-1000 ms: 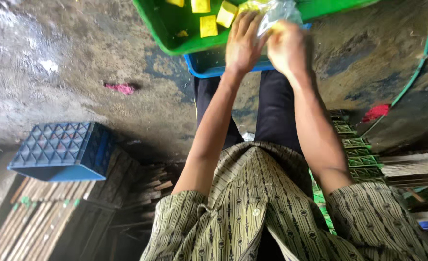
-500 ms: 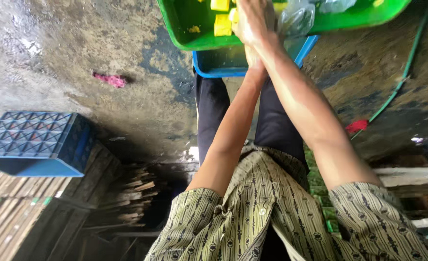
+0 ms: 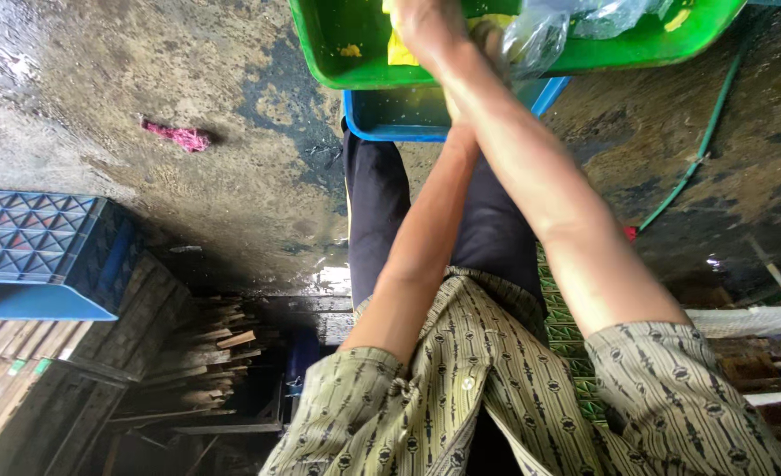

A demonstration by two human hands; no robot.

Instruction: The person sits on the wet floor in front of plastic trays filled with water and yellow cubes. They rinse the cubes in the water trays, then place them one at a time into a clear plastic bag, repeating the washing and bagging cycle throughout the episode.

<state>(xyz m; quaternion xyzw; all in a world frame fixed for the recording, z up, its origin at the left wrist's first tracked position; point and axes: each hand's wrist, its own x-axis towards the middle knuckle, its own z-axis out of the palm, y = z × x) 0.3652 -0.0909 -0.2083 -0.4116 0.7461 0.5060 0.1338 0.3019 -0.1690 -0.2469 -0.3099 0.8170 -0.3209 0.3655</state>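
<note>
I am reaching my right hand [image 3: 426, 26] further into the green tray [image 3: 337, 53] than a moment ago, crossing over my left hand [image 3: 489, 42] beside the clear plastic bag [image 3: 540, 35], onto the yellow pieces [image 3: 401, 51], though I cannot tell either hand's grip.

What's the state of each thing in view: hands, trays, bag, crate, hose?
right hand: in the green tray, on yellow pieces; grip unclear
left hand: mostly hidden behind right forearm, beside the plastic bag; grip cannot be told
green tray: holds yellow pieces, sits over the blue tray
blue tray: partly covered
plastic bag: crumpled, in green tray
blue crate: upside down on floor
green hose: lying loose on floor
</note>
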